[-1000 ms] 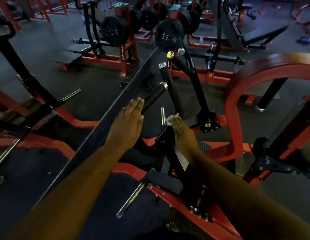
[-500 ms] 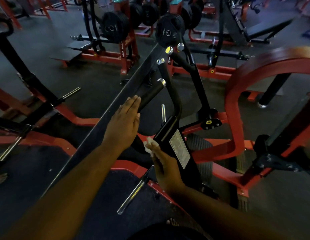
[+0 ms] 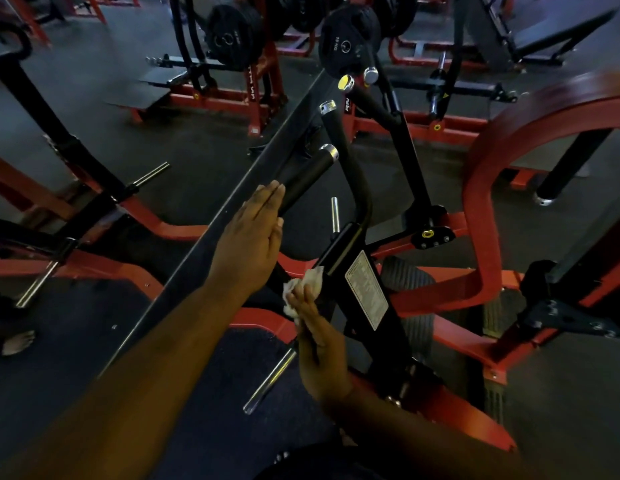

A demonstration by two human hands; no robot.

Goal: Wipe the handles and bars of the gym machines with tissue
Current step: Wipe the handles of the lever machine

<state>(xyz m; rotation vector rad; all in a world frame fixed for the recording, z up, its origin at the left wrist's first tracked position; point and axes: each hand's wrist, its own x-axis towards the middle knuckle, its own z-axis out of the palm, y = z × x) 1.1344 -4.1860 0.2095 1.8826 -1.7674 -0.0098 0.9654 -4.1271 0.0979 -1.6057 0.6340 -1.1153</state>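
Note:
My left hand (image 3: 249, 244) is flat with straight fingers, its fingertips against the lower end of a black padded handle (image 3: 308, 174) with a chrome cap. My right hand (image 3: 320, 351) holds a crumpled white tissue (image 3: 310, 280) against the left side of the machine's black lever arm (image 3: 365, 289), which carries a white label. Two more black handles (image 3: 339, 140) (image 3: 370, 102) rise from that arm further up.
A long dark beam (image 3: 215, 230) runs diagonally under my left arm. Chrome pegs (image 3: 334, 213) (image 3: 270, 382) stick out near the arm. A curved red frame (image 3: 474, 188) stands on the right. Weight plates (image 3: 346, 43) and other red machines fill the back. A bare foot (image 3: 17, 341) shows at far left.
My right hand with the tissue slid down from the top of the lever arm by the chrome peg to its lower left side. My left hand stayed by the padded handle.

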